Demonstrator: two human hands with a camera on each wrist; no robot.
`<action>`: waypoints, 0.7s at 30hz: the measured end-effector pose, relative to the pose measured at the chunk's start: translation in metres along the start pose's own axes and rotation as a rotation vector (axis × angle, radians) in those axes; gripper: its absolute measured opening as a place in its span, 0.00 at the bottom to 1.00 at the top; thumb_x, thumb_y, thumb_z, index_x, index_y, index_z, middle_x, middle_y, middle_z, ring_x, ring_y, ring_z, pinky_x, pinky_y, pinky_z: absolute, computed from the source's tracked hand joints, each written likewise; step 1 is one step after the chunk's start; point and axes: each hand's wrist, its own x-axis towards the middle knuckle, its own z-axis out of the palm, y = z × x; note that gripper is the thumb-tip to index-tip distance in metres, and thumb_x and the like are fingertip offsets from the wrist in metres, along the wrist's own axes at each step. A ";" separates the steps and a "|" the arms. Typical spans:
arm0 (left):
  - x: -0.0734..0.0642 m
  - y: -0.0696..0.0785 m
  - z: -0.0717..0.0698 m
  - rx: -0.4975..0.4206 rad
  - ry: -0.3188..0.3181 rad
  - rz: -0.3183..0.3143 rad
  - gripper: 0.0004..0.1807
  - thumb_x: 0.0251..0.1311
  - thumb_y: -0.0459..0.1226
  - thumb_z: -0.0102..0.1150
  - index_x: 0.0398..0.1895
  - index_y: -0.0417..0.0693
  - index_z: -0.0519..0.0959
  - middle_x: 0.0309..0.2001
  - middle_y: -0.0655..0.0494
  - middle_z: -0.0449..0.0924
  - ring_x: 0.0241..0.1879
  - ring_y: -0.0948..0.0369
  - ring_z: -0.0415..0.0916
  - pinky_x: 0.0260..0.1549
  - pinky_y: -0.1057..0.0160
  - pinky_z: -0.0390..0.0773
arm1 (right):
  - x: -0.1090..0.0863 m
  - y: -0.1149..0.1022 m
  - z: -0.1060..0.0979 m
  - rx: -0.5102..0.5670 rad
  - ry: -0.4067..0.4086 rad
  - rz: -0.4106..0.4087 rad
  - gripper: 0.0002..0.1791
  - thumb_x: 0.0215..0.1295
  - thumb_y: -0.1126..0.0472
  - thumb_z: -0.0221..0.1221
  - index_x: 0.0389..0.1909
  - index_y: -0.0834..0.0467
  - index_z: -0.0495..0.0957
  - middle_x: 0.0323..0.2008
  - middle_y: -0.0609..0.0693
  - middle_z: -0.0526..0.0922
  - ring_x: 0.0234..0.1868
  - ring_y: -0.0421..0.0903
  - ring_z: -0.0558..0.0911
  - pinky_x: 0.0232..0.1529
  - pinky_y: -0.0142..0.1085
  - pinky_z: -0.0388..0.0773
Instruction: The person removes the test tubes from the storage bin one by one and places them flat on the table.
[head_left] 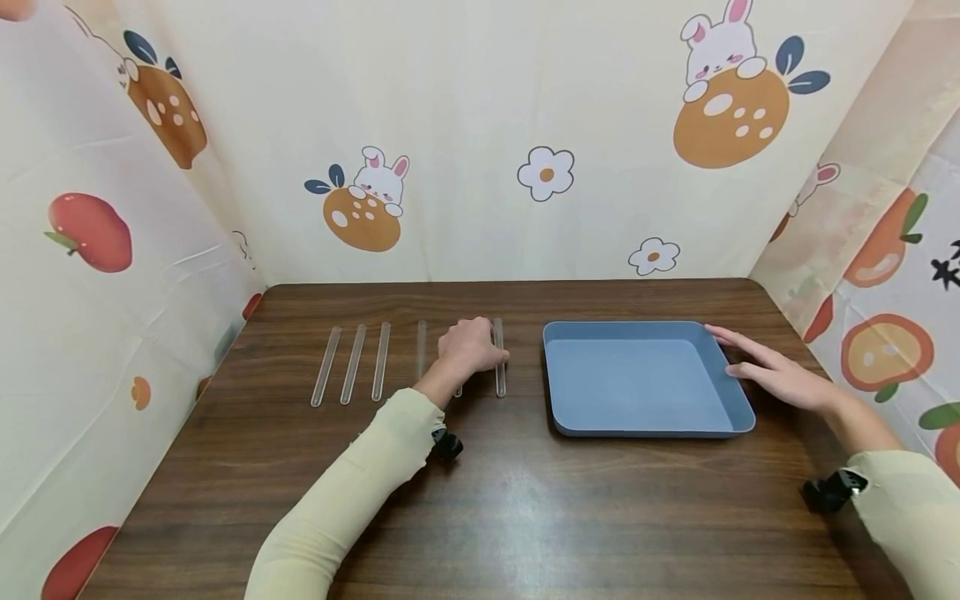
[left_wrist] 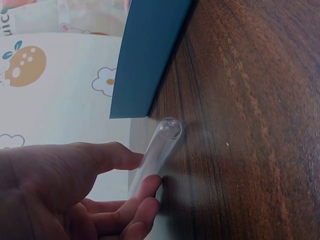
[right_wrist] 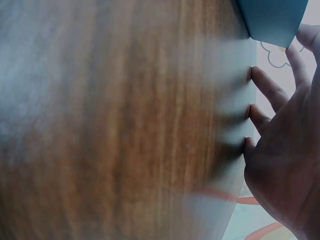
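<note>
My left hand [head_left: 468, 346] reaches over the row of clear test tubes and pinches the rightmost test tube [head_left: 500, 379] between thumb and fingers. In the left wrist view, the rounded end of that test tube [left_wrist: 167, 132] sticks out past the thumb and curled fingertips, close over the wood. Partly hidden under this hand lies another tube. At the right, my right hand [head_left: 780, 377] rests with fingers extended against the right side of a shallow blue tray [head_left: 637, 433]. The right wrist view shows fingertips on the table beside the tray [right_wrist: 272, 22].
Left of my left hand lie more clear tubes, among them one test tube [head_left: 422, 350] near the wrist and another tube [head_left: 326, 367] at the far left. The brown wooden table [head_left: 525, 517] meets a printed curtain [head_left: 465, 100] behind and at both sides.
</note>
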 end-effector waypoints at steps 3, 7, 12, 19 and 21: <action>-0.009 0.005 -0.006 -0.010 0.004 -0.006 0.19 0.65 0.57 0.73 0.33 0.55 0.81 0.31 0.56 0.81 0.30 0.55 0.79 0.29 0.53 0.79 | 0.000 0.000 0.000 -0.004 -0.003 0.006 0.39 0.87 0.61 0.56 0.93 0.50 0.54 0.72 0.10 0.55 0.68 0.08 0.59 0.56 0.12 0.60; -0.020 0.008 -0.011 -0.015 0.013 0.006 0.21 0.67 0.58 0.72 0.29 0.55 0.80 0.29 0.57 0.79 0.30 0.56 0.78 0.30 0.54 0.78 | 0.000 0.000 0.000 -0.006 -0.003 0.007 0.39 0.87 0.61 0.56 0.93 0.50 0.54 0.72 0.11 0.55 0.68 0.08 0.59 0.56 0.12 0.60; -0.029 0.012 -0.018 0.001 0.015 0.010 0.21 0.67 0.58 0.71 0.28 0.54 0.79 0.29 0.56 0.78 0.30 0.55 0.78 0.30 0.55 0.78 | 0.000 0.000 -0.001 -0.010 -0.003 0.014 0.39 0.87 0.61 0.56 0.93 0.49 0.54 0.72 0.11 0.55 0.68 0.08 0.59 0.56 0.12 0.60; -0.016 0.008 -0.009 0.002 0.008 -0.005 0.20 0.67 0.56 0.71 0.26 0.55 0.77 0.27 0.56 0.75 0.28 0.54 0.75 0.27 0.54 0.76 | 0.000 -0.001 -0.001 -0.009 -0.002 0.007 0.39 0.87 0.61 0.56 0.93 0.50 0.54 0.72 0.11 0.55 0.68 0.08 0.59 0.56 0.13 0.61; -0.025 0.012 -0.015 0.006 0.002 -0.007 0.21 0.69 0.56 0.70 0.26 0.55 0.77 0.27 0.57 0.75 0.28 0.55 0.75 0.27 0.54 0.76 | 0.000 -0.001 -0.001 -0.011 -0.004 0.012 0.39 0.87 0.61 0.56 0.93 0.50 0.54 0.73 0.12 0.56 0.68 0.08 0.59 0.56 0.13 0.61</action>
